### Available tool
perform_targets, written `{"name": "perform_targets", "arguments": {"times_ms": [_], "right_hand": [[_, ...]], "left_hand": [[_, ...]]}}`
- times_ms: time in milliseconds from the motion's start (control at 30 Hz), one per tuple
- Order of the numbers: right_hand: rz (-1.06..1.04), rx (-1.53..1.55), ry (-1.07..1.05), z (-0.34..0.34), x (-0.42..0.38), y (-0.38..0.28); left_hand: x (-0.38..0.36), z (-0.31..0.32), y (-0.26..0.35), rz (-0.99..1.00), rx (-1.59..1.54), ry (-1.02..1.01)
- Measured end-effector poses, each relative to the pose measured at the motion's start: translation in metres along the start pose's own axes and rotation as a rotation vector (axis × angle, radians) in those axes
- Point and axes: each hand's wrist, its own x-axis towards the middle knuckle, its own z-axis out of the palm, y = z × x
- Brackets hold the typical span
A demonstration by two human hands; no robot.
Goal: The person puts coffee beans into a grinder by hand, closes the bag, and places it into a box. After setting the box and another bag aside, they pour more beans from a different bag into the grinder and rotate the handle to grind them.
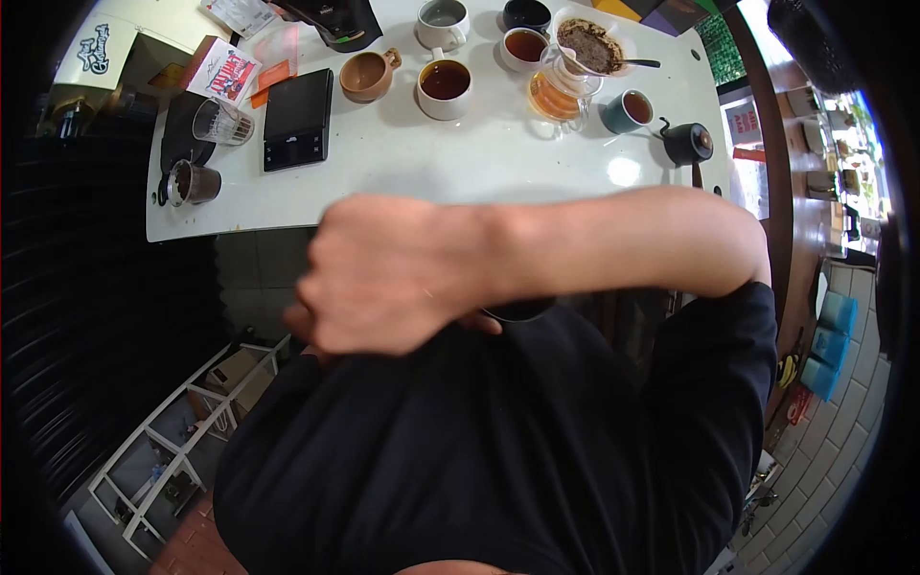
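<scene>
My right hand (374,273) is closed in a fist in front of my chest, its back to the camera and slightly blurred. Its forearm crosses from the right, and whatever the fingers hold is hidden. Beneath it, only a few fingertips of my left hand (481,324) show. They curl beside a dark rounded object (522,310), mostly covered by my right wrist, whose kind I cannot make out. Both hands are off the table's near edge.
On the white table (402,182) stand a black scale (297,117), a brown cup (368,75), a white mug (445,91), a glass server (558,98), a coffee dripper (589,46) with wet grounds, a blue-grey cup (628,112), a black kettle (687,142) and a glass of grounds (195,182).
</scene>
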Motion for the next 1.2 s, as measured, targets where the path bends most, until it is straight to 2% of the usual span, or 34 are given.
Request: {"name": "perform_targets", "arguments": {"times_ms": [133,167,200,267,300,367,400,433,467,500,533,567,600,667,700,767,833,900,933,967,1000,1033,1067,1100,1133,1167,1200], "right_hand": [[0.064,-0.058,-0.089,0.002,0.009,0.024],[0.1,-0.035,-0.035,0.006,0.008,0.027],[0.137,-0.014,0.019,0.009,0.006,0.03],[0.136,-0.007,0.053,0.015,0.003,0.037],[0.138,-0.006,0.091,0.018,0.0,0.042],[0.187,-0.025,0.102,0.024,-0.023,0.077],[0.407,0.019,-0.091,0.0,-0.042,0.079],[0.453,-0.042,-0.115,0.021,-0.074,0.102],[0.599,-0.006,-0.123,0.025,-0.096,0.096],[0.66,0.098,-0.046,0.026,-0.117,0.081],[0.674,0.047,0.035,0.03,-0.136,0.066],[0.724,0.082,0.035,0.027,-0.146,0.048],[0.758,0.091,0.12,0.029,-0.156,0.031],[0.787,0.084,0.093,0.025,-0.165,-0.015],[0.719,0.014,0.097,0.019,-0.159,-0.037],[0.511,-0.174,0.093,0.006,-0.147,-0.065],[0.353,-0.171,0.089,0.009,-0.126,-0.078],[0.203,-0.222,0.156,0.009,-0.098,-0.074],[0.146,-0.226,0.148,0.006,-0.084,-0.07],[0.116,-0.159,0.19,0.007,-0.071,-0.06],[0.103,-0.112,0.243,0.014,-0.058,-0.048],[0.051,-0.148,0.0,0.003,-0.045,-0.039],[0.056,-0.107,-0.149,-0.001,-0.028,-0.034],[0.039,0.008,-0.213,-0.002,-0.013,-0.021],[0.043,-0.044,-0.109,-0.001,-0.013,-0.007],[0.014,-0.072,0.141,0.025,-0.017,0.024],[0.221,0.017,-0.216,0.003,-0.017,0.035]], "left_hand": [[-0.029,0.013,0.021,-0.332,-0.256,-0.023],[-0.033,0.015,0.023,-0.416,-0.322,-0.025],[-0.035,0.023,0.005,-0.418,-0.326,-0.019],[-0.041,0.046,-0.045,-0.219,-0.616,-0.107],[-0.042,0.051,-0.041,-0.221,-0.618,-0.106],[-0.047,0.062,-0.031,0.101,-0.878,0.284],[-0.049,0.067,-0.052,0.237,-0.988,0.223],[-0.059,0.07,-0.059,0.228,-0.986,0.233],[-0.069,0.072,-0.062,0.12,-1.118,0.28],[-0.071,0.074,-0.064,0.023,-1.249,0.327],[-0.064,0.049,-0.01,-0.19,-1.098,0.399],[-0.064,0.05,-0.011,-0.196,-1.106,0.415],[-0.062,0.05,-0.013,-0.23,-1.088,0.403],[-0.053,0.039,-0.017,-0.308,-1.078,0.365],[-0.048,0.039,-0.011,-0.307,-1.078,0.364],[-0.038,0.042,0.006,-0.201,-0.943,0.488],[-0.029,0.04,0.01,-0.286,-0.949,0.386],[-0.016,0.039,0.006,-0.314,-0.872,0.257],[-0.012,0.037,0.009,-0.25,-0.87,0.256],[-0.01,0.052,-0.03,-0.136,-0.748,0.249],[-0.011,0.055,-0.032,-0.131,-0.743,0.231],[-0.016,0.057,-0.031,-0.146,-0.666,0.161],[-0.022,0.058,-0.029,-0.161,-0.586,0.095],[-0.024,0.056,-0.028,-0.163,-0.499,0.031],[-0.03,0.058,-0.026,-0.176,-0.42,-0.028],[-0.04,0.063,-0.023,-0.2,-0.347,-0.087],[-0.045,0.068,-0.022,-0.119,-0.518,0.026]]}}
